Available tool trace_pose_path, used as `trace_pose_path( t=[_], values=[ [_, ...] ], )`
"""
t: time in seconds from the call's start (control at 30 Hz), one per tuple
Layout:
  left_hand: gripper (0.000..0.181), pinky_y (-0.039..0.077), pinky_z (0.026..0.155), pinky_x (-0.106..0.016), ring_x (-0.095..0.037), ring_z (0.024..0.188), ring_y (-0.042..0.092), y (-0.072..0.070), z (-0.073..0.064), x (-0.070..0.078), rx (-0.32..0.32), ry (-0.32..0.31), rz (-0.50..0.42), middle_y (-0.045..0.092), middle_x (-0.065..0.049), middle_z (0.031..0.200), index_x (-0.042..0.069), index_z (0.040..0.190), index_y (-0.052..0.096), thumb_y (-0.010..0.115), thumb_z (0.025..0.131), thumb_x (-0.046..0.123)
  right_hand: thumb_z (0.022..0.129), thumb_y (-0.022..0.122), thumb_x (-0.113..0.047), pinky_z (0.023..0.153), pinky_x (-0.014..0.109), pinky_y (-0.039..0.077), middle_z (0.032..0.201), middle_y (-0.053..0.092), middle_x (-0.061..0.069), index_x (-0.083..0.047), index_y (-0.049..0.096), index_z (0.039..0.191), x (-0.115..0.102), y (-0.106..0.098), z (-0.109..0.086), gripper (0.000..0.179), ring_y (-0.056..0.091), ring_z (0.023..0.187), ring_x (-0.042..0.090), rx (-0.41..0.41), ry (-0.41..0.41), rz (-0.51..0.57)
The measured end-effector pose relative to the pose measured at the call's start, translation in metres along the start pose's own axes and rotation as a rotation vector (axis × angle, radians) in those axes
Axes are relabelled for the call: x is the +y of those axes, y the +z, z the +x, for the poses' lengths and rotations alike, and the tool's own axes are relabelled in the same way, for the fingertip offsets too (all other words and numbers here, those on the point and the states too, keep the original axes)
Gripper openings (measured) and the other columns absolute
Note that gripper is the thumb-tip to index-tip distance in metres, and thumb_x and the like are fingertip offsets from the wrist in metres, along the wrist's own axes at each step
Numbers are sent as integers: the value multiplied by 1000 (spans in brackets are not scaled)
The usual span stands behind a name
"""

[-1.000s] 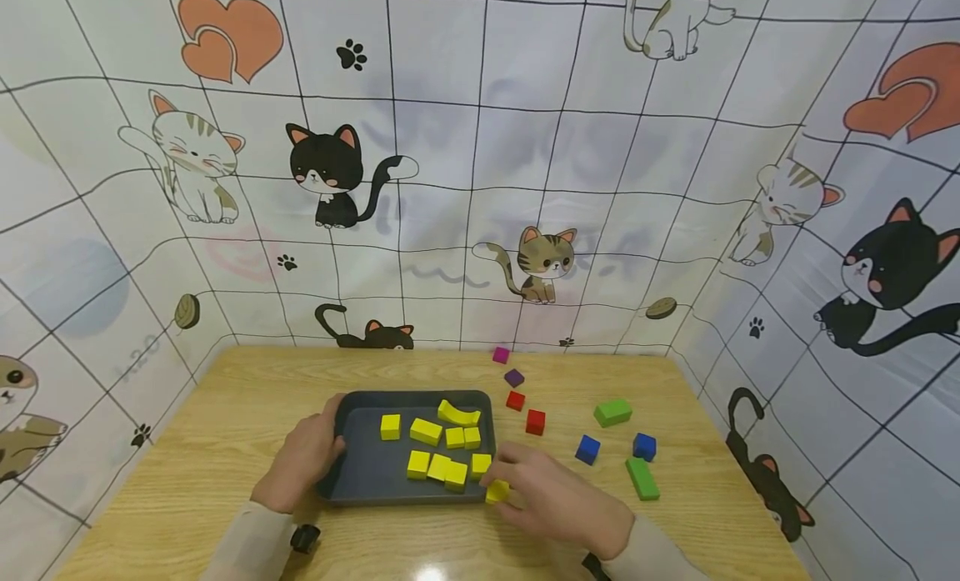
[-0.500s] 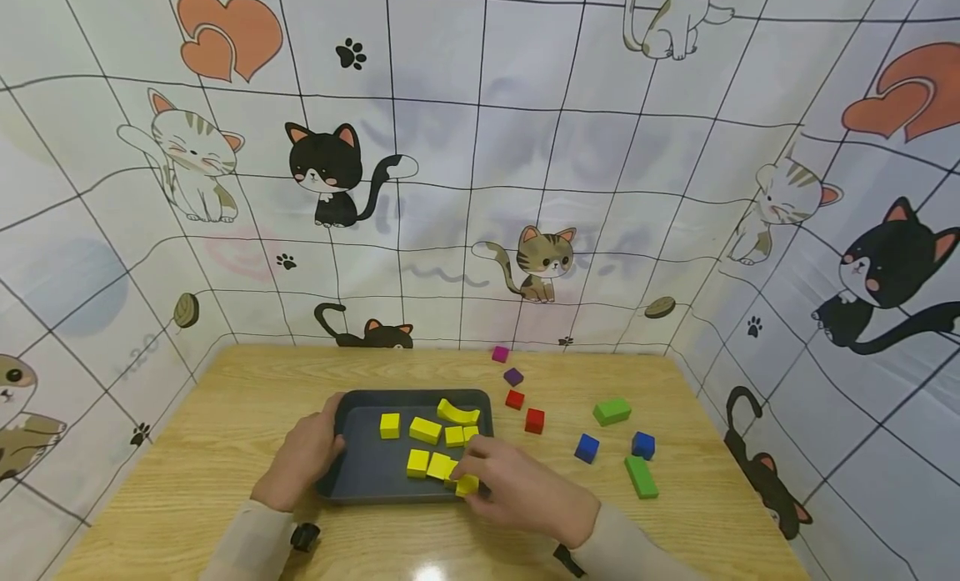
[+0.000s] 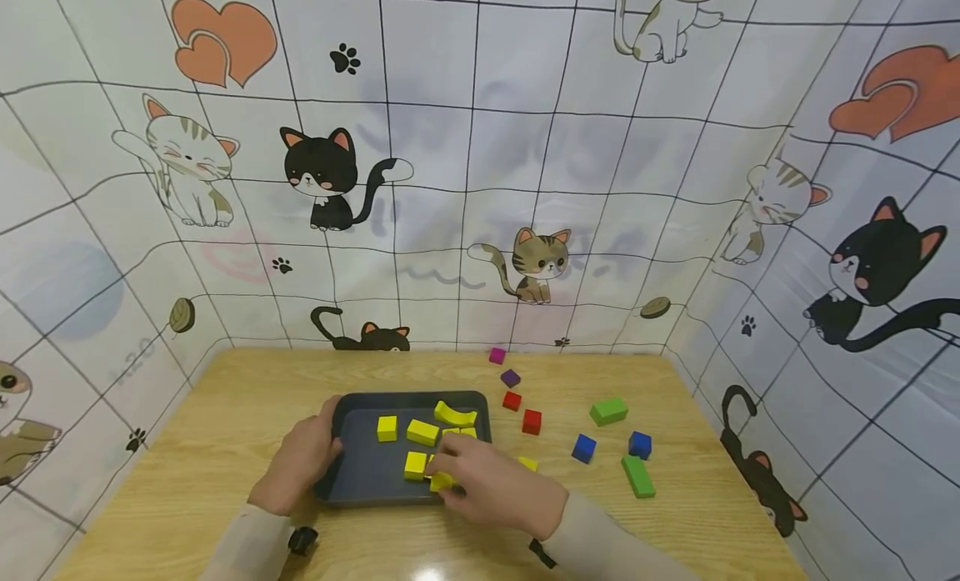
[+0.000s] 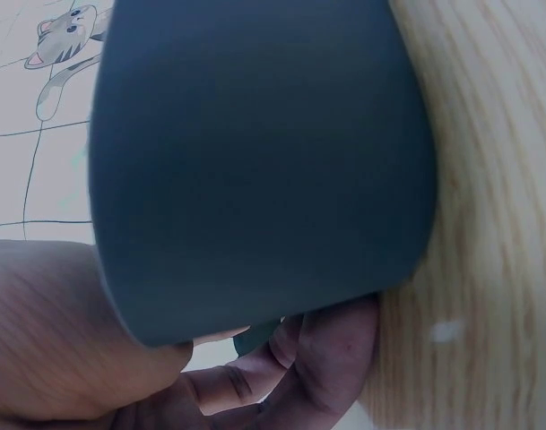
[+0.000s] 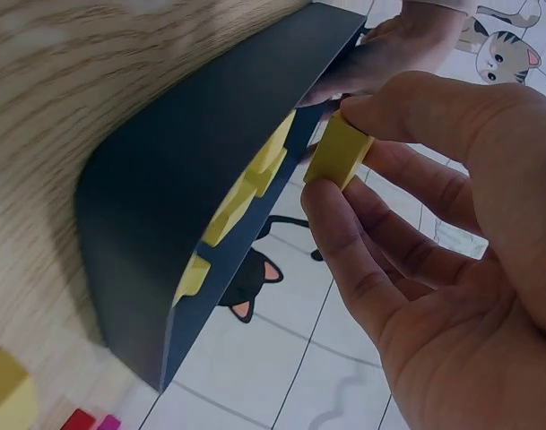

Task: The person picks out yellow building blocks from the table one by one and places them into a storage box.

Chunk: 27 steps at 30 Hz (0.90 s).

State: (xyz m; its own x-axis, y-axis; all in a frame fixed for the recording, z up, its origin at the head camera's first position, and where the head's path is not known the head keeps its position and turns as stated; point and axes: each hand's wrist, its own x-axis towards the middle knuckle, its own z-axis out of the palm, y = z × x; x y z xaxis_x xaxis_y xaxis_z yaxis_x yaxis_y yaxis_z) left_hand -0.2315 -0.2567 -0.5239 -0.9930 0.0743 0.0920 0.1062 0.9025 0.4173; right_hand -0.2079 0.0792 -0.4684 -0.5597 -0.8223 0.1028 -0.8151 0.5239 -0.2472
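My left hand (image 3: 302, 458) grips the left end of a dark grey tray (image 3: 352, 479), its thumb at the rim. In the left wrist view the tray's outer wall (image 4: 264, 179) fills the middle, with curled fingers (image 4: 335, 358) at its edge. My right hand (image 3: 498, 485) is over the tray's front right part. Between thumb and fingertips it pinches a yellow block (image 5: 340, 150), plainly seen in the right wrist view. Several yellow blocks lie in the tray, among them a cube (image 3: 387, 428) and a curved arch piece (image 3: 454, 414). The right hand hides some of them.
Right of the tray, partly behind my right hand, lies another yellow block (image 3: 528, 463). Farther right are red (image 3: 532, 422), blue (image 3: 584, 448) and green (image 3: 609, 412) blocks, with purple (image 3: 511, 378) and magenta (image 3: 497, 356) ones behind. A cat-print sheet (image 3: 435, 164) surrounds the table.
My right hand has moved left from the tray's right edge to over the tray, carrying the yellow block. A yellow block on the table has come into view behind it. My left hand stays put.
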Motion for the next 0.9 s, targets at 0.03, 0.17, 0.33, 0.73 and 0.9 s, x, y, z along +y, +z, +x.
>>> trace_pose_path(
  t=[0.03,0.17,0.33,0.73,0.9],
  values=[
    [73,60,72,-50,-27,78,68,0,0,0,-6,-7,-3,79,-26,102,-12,167,42,75,103,0,105,88,-16,92,10,56,124,72,-4,-17,85,134,-1,0,3,29,63,102,-1,0,-5,-8],
    [73,59,73,-48,-25,80,66,1,0,1,-15,-27,-15,80,-27,107,-12,168,41,73,104,-1,105,87,-17,91,7,53,126,72,-3,-19,85,134,-6,3,14,29,63,102,-1,6,-37,-33],
    [73,61,75,-52,-29,82,70,1,-1,-1,-2,-10,-3,80,-29,107,-13,166,42,75,102,-1,106,87,-18,88,4,49,125,72,-3,-19,84,133,-10,10,28,28,62,101,-2,7,-79,-56],
    [74,57,70,-47,-24,77,65,1,-2,-1,-10,2,8,78,-23,100,-14,167,41,77,104,-1,104,90,-22,92,5,52,123,74,-4,-19,86,132,-24,20,55,28,62,101,-1,-8,-134,-137],
    [75,54,68,-43,-23,75,62,1,-1,0,-15,0,11,77,-21,97,-14,167,40,77,104,0,103,92,-22,94,7,54,124,77,-4,-20,87,133,-26,25,63,30,63,101,-1,-20,-123,-152]
  ],
)
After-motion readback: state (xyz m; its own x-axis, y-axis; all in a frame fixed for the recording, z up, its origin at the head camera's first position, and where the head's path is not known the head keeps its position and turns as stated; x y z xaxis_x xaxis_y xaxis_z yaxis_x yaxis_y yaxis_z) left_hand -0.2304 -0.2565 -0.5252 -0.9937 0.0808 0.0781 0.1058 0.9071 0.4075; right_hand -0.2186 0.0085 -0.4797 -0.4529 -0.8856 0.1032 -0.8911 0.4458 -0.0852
